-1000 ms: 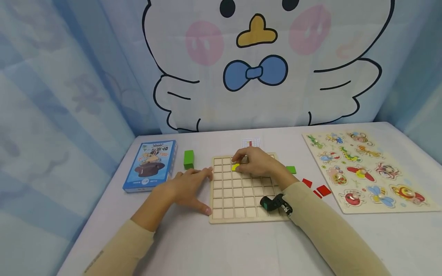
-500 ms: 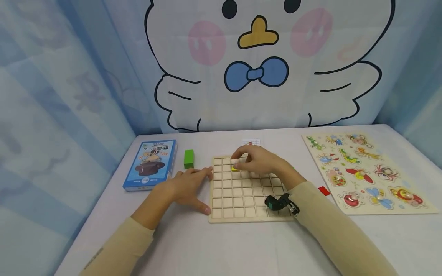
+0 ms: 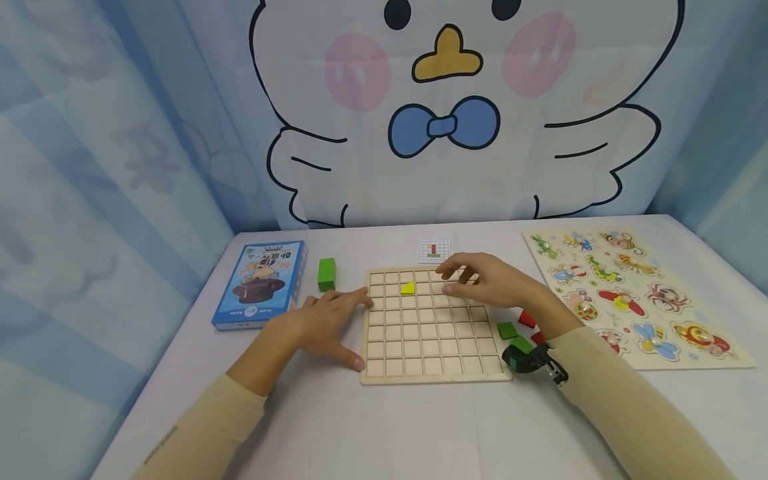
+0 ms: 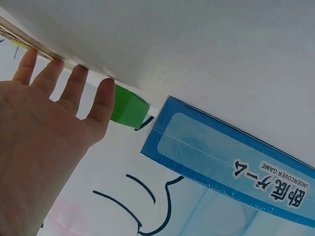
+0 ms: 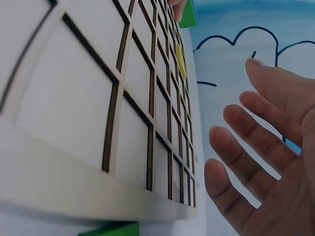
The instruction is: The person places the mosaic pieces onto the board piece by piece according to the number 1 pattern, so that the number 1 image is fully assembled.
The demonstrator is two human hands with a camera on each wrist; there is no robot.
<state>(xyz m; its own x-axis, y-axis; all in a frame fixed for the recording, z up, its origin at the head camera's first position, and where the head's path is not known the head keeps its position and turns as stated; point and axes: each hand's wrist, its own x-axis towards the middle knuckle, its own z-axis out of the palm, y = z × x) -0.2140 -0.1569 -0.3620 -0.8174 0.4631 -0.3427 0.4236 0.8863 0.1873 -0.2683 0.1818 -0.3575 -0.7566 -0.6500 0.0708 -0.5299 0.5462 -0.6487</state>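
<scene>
A wooden grid board [image 3: 414,350] lies flat on the table. One yellow piece [image 3: 408,288] sits in a cell in its upper left part; the right wrist view shows the same yellow piece [image 5: 181,62] edge-on. My left hand [image 3: 327,328] spreads along the board's left edge, thumb low and fingers high, fingertips at the rim. Over the board's upper right part hovers my right hand [image 3: 489,279], its fingers loosely bent, with nothing held. In the right wrist view that hand [image 5: 275,147] has separated fingers and stands apart from the grid.
Behind the board lies a small printed card [image 3: 434,251]. A green block [image 3: 327,275] and a blue game box [image 3: 260,285] stand at left. Green tiles [image 3: 507,330] and red pieces [image 3: 527,319] lie right of the board, partly behind my right arm. Further right lies an insect puzzle board [image 3: 636,293].
My right hand has let go of the yellow piece and moved right, leaving that piece in the grid in full view. The left hand has stayed at the board's edge.
</scene>
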